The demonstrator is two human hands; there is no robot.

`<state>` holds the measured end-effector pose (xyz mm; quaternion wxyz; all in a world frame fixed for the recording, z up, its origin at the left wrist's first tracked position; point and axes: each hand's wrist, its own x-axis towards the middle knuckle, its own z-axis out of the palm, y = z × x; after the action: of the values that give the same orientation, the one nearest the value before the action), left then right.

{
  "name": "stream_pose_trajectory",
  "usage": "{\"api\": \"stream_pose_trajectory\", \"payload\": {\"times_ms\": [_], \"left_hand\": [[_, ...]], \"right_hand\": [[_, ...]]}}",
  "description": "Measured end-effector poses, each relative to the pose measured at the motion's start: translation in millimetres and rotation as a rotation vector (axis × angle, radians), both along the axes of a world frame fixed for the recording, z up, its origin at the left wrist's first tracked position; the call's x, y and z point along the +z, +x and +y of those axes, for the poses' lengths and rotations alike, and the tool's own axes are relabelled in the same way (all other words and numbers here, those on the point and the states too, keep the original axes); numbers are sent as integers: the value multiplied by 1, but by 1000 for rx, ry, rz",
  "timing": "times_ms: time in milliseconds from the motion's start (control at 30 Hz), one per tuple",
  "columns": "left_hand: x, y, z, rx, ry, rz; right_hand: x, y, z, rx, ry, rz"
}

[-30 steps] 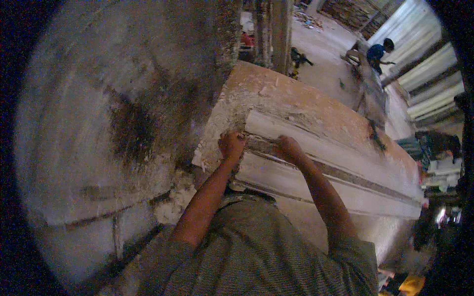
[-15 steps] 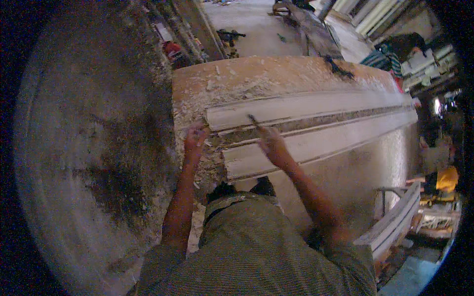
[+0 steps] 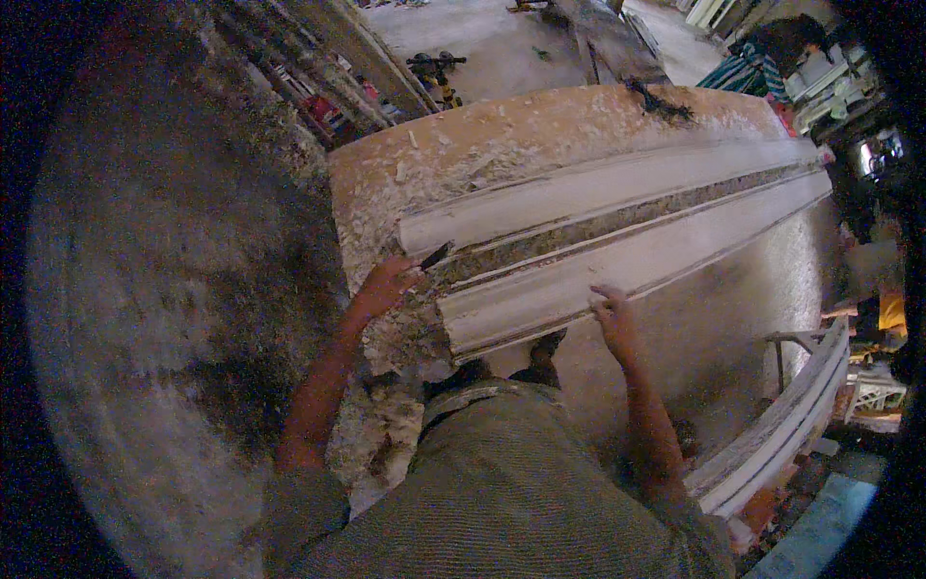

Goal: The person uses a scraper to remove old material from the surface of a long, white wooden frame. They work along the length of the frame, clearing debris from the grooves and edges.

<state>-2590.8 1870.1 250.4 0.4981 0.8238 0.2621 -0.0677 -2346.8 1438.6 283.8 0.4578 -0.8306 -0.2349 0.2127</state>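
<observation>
My left hand point(image 3: 391, 282) is closed around a short dark blade-like tool point(image 3: 437, 257), which may be a knife. Its tip points at the near end of a long white moulded strip point(image 3: 540, 193). A second white moulded strip point(image 3: 531, 300) lies parallel and closer to me, with a rough, crumb-filled gap between the two. Over the near edge of that closer strip is my right hand point(image 3: 612, 314), its fingers loosely bent and apart, holding nothing. Whether it touches the strip I cannot tell.
The strips lie on an orange-brown board point(image 3: 521, 114) strewn with pale flakes. Crumbled debris point(image 3: 400, 338) gathers by the strips' left ends. A dark tangled bundle point(image 3: 661, 101) sits on the board's far edge. White lengths point(image 3: 772, 449) lean at the right. A stained wall-like surface point(image 3: 145, 289) fills the left.
The dark tool has passed from my right hand to my left. My right hand has moved right and nearer to me, off the gap. The view has shifted slightly.
</observation>
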Motion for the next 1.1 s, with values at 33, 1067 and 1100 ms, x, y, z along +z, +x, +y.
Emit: {"api": "stream_pose_trajectory", "payload": {"times_ms": [33,1067,1100], "left_hand": [[-6,6,5,-11,2,-16],[20,145,-63,-196,435,8],[17,158,-75,-196,436,4]], "right_hand": [[-7,0,-18,-93,12,113],[9,74,-71,-87,-151,-5],[10,75,-74,-99,-175,53]]}}
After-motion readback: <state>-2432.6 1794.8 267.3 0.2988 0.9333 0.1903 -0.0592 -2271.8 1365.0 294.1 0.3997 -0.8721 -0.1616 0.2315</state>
